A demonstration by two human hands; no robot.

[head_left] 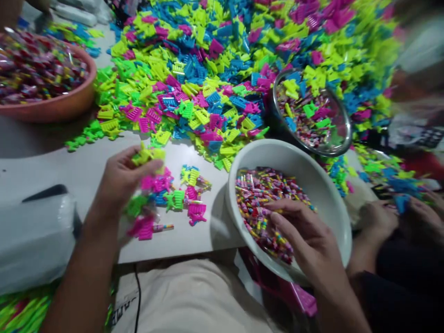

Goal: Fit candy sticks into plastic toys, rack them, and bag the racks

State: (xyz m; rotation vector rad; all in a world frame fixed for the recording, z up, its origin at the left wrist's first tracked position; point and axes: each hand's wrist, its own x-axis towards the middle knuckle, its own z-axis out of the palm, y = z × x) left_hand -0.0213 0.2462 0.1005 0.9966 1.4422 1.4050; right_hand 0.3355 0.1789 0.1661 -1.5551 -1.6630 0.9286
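My left hand [120, 178] is closed on a yellow plastic piece [152, 156], held above the white table [83, 171]. Just below and right of it lies a small group of pink, blue, green and yellow pieces [174, 200], some beside small striped tubes [163, 227]. My right hand [308, 236] reaches into a white basin [329, 194] filled with small wrapped, multicoloured tubes [267, 194]. Its thumb and fingertips are close together at the tubes; whether anything is between them is too small to tell.
A large pile of coloured plastic pieces [208, 69] covers the back. A metal bowl [345, 132] stands behind the basin, an orange basin [86, 83] at left. Another person's hands [378, 222] are at right. A wrapped package [34, 240] lies at left.
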